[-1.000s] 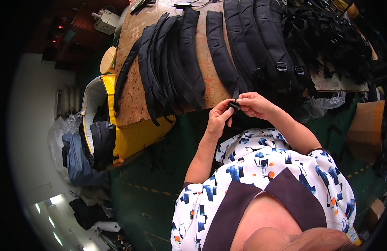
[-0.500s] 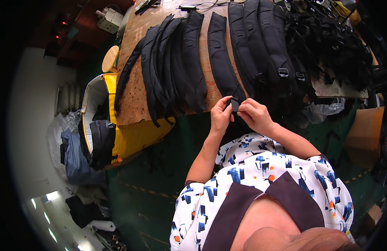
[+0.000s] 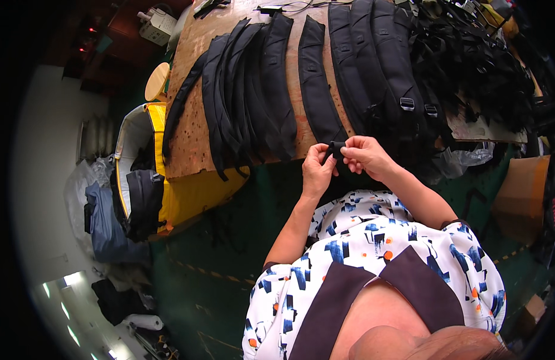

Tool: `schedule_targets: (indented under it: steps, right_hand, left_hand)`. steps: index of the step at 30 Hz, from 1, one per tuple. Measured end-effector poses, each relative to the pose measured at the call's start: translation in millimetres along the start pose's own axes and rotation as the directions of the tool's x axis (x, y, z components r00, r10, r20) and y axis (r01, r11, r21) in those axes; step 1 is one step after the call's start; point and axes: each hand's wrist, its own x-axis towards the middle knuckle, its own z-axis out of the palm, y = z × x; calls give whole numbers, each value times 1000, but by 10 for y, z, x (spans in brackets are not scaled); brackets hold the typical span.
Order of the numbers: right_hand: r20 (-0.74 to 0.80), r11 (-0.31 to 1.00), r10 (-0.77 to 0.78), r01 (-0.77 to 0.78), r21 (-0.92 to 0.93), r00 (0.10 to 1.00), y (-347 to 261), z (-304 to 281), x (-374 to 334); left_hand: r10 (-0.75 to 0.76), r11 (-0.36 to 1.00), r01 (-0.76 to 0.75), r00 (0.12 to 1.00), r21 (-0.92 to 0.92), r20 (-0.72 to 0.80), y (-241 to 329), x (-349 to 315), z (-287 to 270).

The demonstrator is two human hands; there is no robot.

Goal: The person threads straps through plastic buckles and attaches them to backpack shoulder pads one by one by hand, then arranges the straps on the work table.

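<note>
At the table's front edge, my left hand (image 3: 317,172) and my right hand (image 3: 368,158) pinch a short, dark strap end (image 3: 335,147) between them. It sits at the lower tip of a padded black shoulder strap (image 3: 317,90) that lies on the wooden table. Fingers hide part of this small piece, so I cannot tell whether a buckle is in it. To the left lies a row of similar shoulder straps (image 3: 277,72). More padded straps (image 3: 382,66) lie on the right, some with buckles (image 3: 407,104).
The wooden table (image 3: 190,135) ends just beyond my hands. A heap of black webbing (image 3: 469,72) covers its right side. On the left stand a yellow-sided bin (image 3: 199,198) and a round wooden stool (image 3: 158,81). A cardboard box (image 3: 520,195) is at the right.
The flat black piece between my fingers now looks folded or turned sideways. My right hand has risen slightly, and my left fingers have dropped a little. The straps on the table lie as before.
</note>
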Motion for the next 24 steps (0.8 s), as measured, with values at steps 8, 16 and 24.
schedule_targets:
  steps: [8, 16, 24]
  right_hand:
    - [-223, 828, -443, 301, -474, 868, 116, 49, 80]
    - [-147, 692, -606, 427, -583, 781, 230, 27, 23]
    - [-174, 803, -513, 398, -445, 841, 145, 81, -80]
  left_hand:
    - [-167, 981, 182, 968, -69, 188, 89, -51, -12]
    - [-151, 942, 209, 962, -263, 226, 56, -63, -4]
    - [-112, 969, 153, 971, -192, 210, 117, -87, 41]
